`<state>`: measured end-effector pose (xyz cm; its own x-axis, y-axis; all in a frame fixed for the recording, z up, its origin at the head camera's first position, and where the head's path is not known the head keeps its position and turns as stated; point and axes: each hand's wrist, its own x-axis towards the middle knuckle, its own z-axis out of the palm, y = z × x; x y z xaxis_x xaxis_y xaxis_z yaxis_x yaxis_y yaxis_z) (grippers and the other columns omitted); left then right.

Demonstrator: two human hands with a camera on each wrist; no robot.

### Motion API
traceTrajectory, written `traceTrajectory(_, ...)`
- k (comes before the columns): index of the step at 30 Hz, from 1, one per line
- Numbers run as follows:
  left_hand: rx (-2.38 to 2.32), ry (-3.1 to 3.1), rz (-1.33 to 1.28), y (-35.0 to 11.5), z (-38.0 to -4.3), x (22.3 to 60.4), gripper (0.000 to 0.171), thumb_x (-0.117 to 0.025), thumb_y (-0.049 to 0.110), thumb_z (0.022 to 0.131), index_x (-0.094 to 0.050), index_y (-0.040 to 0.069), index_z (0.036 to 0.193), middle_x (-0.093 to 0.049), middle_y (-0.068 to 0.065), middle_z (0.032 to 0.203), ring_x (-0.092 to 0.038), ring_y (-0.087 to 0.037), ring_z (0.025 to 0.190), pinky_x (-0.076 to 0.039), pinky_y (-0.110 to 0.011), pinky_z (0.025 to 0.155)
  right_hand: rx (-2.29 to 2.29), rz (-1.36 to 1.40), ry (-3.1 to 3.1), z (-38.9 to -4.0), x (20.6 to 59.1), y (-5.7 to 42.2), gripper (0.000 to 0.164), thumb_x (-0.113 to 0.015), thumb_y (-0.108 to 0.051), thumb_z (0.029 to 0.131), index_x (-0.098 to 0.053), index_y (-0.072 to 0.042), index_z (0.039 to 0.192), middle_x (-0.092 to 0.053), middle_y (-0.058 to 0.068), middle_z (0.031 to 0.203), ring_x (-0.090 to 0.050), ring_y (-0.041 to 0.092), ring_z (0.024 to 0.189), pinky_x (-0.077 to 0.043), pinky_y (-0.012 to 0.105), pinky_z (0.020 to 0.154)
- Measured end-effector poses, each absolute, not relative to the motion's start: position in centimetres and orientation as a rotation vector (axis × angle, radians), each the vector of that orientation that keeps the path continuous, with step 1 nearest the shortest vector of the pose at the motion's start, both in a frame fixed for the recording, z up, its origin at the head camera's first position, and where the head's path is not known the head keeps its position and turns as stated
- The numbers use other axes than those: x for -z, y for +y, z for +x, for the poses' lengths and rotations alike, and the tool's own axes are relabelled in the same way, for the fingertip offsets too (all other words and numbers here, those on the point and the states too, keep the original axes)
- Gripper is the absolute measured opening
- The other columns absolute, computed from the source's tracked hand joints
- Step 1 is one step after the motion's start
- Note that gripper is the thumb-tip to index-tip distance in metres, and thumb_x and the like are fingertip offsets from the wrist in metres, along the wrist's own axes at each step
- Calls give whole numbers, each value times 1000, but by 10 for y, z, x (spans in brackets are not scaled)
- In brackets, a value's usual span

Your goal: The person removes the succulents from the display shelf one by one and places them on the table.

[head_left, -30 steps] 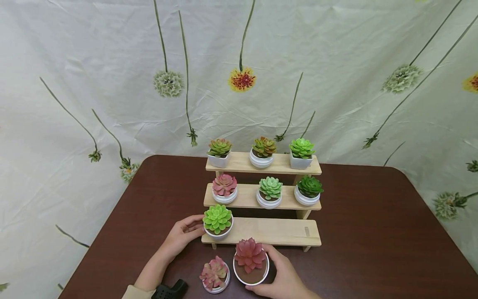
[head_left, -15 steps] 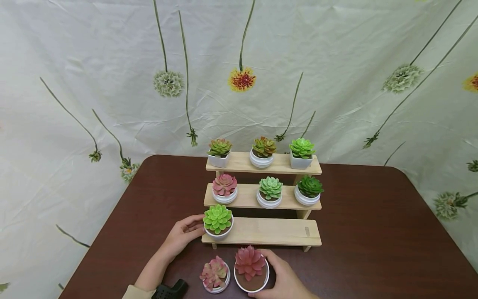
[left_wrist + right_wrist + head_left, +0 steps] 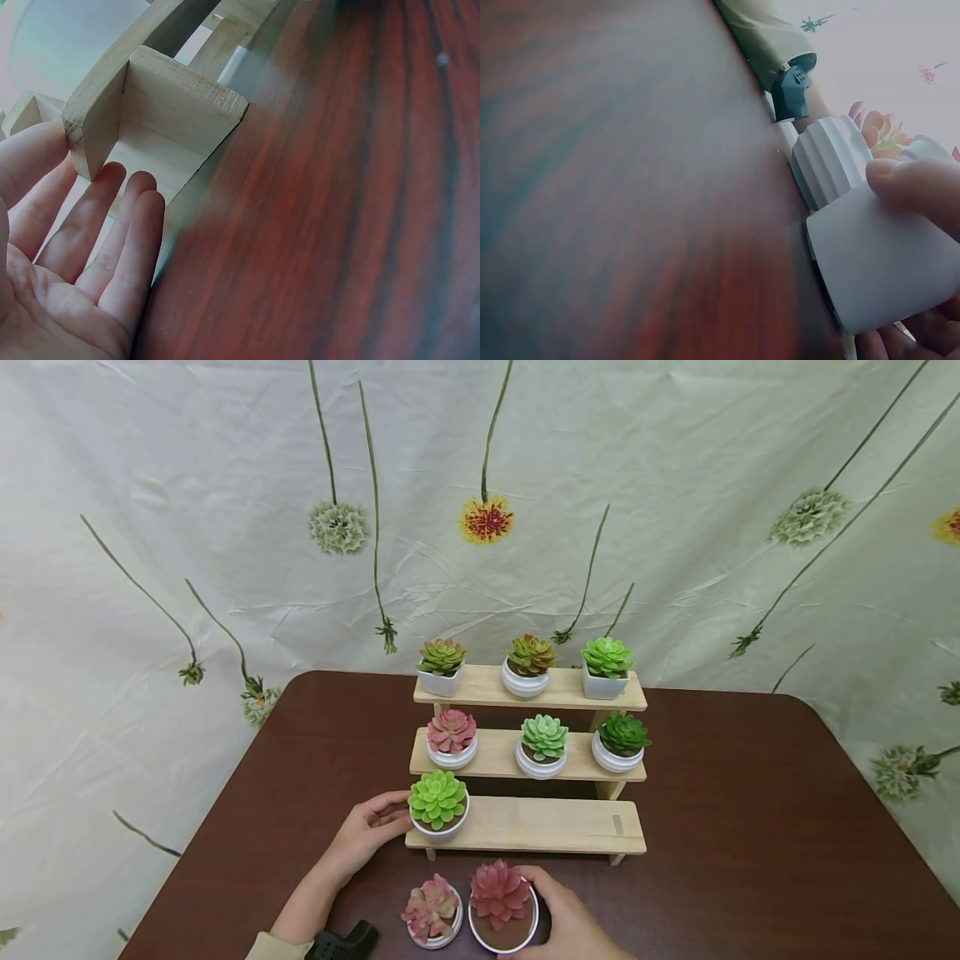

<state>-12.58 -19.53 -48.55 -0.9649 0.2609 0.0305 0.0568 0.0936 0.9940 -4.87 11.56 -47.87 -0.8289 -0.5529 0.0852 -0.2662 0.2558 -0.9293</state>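
Observation:
At the left end of the stand's bottom shelf is my left hand [image 3: 366,831]. In the left wrist view, its thumb touches the end of the wooden stand [image 3: 161,112], with the other fingers loosely bent beneath. A bright green potted succulent [image 3: 438,802] sits on that shelf end, close to the fingertips. My right hand [image 3: 562,917] grips a white pot [image 3: 889,255] holding a dark red succulent [image 3: 499,892], thumb on one side and fingers on the other. The pot is upright, low at the tabletop. Just left of it stands a smaller pink succulent [image 3: 431,908] in a ribbed white pot.
Three potted succulents stand on the top shelf [image 3: 480,683] and three more on the middle shelf [image 3: 495,752]. The dark brown table [image 3: 735,827] spreads to both sides. Behind it hangs a pale flowered cloth [image 3: 637,468].
My right hand has drawn the red succulent's pot slightly back toward me, away from the bottom shelf. The left hand and the stand look unmoved.

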Motion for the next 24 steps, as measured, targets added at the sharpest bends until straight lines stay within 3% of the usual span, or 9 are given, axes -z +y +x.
traceTrajectory(11,-1992,2203,326,-195,-126,485,43,-64,4,88,-50,-12,126,-55,-30,120,-61,-8,100,-49,-24,83,1536,-883,2431,-47,483,115,69,-84,-32,70,-48,-17,126,-58,-1,117,-53,8,105,-42,26,91)
traceTrajectory(24,-1999,2205,323,-195,-126,485,42,-64,3,87,-51,-13,125,-55,-30,119,-61,-7,99,-50,-24,82,1562,-789,2379,-48,478,115,82,-87,-34,65,-44,-24,134,-54,-3,127,-51,11,113,-38,27,97)
